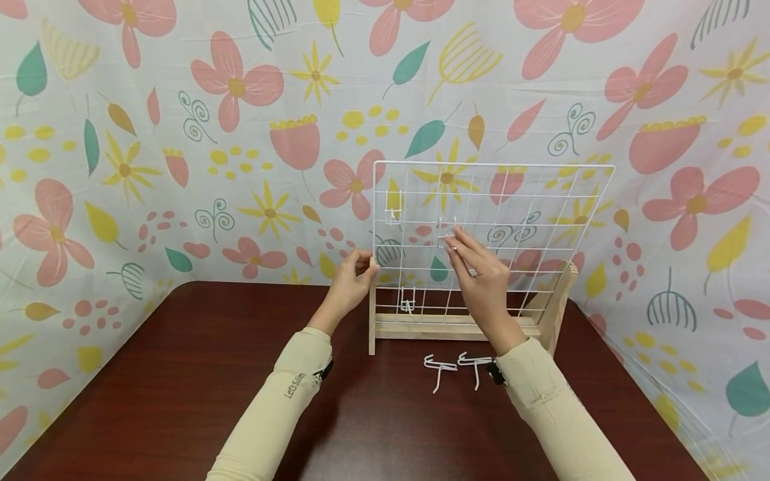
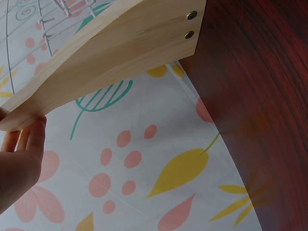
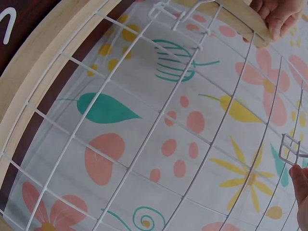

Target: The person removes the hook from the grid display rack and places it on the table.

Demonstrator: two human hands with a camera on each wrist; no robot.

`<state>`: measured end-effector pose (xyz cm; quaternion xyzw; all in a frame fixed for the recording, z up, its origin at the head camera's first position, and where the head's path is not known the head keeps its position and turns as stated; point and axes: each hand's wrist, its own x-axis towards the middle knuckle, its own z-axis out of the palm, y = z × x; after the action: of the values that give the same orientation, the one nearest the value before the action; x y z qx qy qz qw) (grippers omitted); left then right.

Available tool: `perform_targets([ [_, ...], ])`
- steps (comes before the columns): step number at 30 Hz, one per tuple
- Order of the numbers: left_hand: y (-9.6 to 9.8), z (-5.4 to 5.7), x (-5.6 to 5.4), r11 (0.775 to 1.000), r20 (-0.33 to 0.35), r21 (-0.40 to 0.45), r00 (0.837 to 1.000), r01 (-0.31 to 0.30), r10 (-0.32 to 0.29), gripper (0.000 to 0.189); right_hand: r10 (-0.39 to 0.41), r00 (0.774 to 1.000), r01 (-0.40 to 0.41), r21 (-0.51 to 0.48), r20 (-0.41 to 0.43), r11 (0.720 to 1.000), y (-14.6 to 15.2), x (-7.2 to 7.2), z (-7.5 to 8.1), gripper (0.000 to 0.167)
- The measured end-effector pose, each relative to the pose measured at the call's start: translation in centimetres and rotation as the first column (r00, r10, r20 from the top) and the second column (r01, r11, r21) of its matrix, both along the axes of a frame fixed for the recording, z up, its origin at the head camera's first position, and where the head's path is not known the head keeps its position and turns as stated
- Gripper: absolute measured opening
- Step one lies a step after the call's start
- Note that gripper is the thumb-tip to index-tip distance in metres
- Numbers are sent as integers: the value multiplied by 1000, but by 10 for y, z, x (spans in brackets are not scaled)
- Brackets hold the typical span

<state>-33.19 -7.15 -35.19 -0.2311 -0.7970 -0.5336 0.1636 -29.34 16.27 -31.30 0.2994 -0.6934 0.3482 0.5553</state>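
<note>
A white wire grid panel (image 1: pixel 499 163) stands tilted in a wooden stand (image 1: pixel 445 327). My left hand (image 1: pixel 347 286) holds the upper end of the stand's left side board (image 2: pixel 120 53), thumb on one face and fingers on the other. At the upper middle of the grid, my right hand (image 1: pixel 484 280) pinches a white wire hook (image 3: pixel 289 148), whose back frame lies against the grid wires. Another white hook (image 1: pixel 393 215) hangs near the grid's upper left, and one more (image 1: pixel 408 305) hangs near its lower left.
Two loose white hooks, one on the left (image 1: pixel 442 367) and one on the right (image 1: pixel 475 361), lie on the dark wooden table (image 1: pixel 180 387) in front of the stand. A flower-patterned cloth (image 1: pixel 180 133) hangs behind and beside the table.
</note>
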Motion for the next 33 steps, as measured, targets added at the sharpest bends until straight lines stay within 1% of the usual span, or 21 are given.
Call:
perform_targets([
  [7, 0, 1, 1, 1000, 10, 3, 1000, 0, 0, 29, 36, 999, -36, -9, -8, 999, -1, 3, -3, 23],
  [14, 0, 2, 0, 1000, 13, 1, 1000, -11, 11, 29, 41, 999, -41, 2, 10, 999, -1, 6, -7, 24],
  [22, 1, 2, 1, 1000, 21, 4, 1000, -9, 9, 26, 29, 999, -26, 94, -39, 995, -1, 10, -9, 28],
  [26, 1, 2, 0, 1000, 19, 2, 1000, -6, 6, 25, 34, 999, -31, 106, -22, 994, -2, 11, -12, 30],
  [30, 0, 2, 1, 1000, 26, -1, 1000, -5, 5, 27, 49, 999, -49, 123, 0, 991, -2, 14, -16, 32],
  [33, 0, 2, 1, 1000, 30, -4, 1000, -6, 6, 28, 68, 998, -66, 154, -11, 986, -2, 15, -18, 27],
])
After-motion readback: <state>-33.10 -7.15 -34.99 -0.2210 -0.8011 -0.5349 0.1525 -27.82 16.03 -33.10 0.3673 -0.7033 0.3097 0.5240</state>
